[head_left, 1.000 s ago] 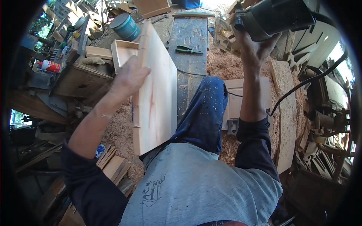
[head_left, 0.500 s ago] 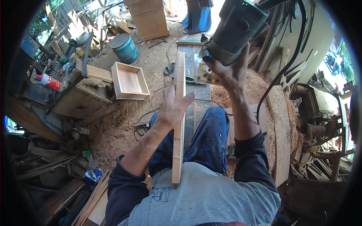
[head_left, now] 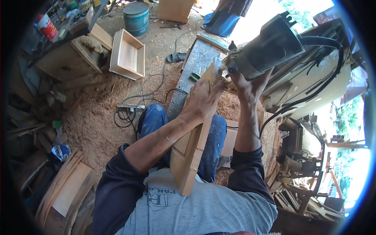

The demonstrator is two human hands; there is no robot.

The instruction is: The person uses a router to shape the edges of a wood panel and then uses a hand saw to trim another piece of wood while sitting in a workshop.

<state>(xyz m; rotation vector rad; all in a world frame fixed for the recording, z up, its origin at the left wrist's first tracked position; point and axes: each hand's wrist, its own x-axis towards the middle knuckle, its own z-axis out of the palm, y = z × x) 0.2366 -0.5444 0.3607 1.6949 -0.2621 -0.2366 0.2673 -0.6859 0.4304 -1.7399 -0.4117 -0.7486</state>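
Pale rectangular wooden panel [head_left: 197,150], seen nearly edge-on at centre of frame, its upper part grasped by the left hand [head_left: 201,102]; black corded power tool [head_left: 266,47], upper right, grasped by the right hand [head_left: 248,88]; open-topped pale wooden drawer [head_left: 128,54], upper left.

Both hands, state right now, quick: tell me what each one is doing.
Left hand: closed, holding the wooden panel by its edge.
Right hand: closed, holding the black power tool.

Wood shavings [head_left: 96,129] across floor [head_left: 158,45]; daylight [head_left: 358,156] glaring at right.
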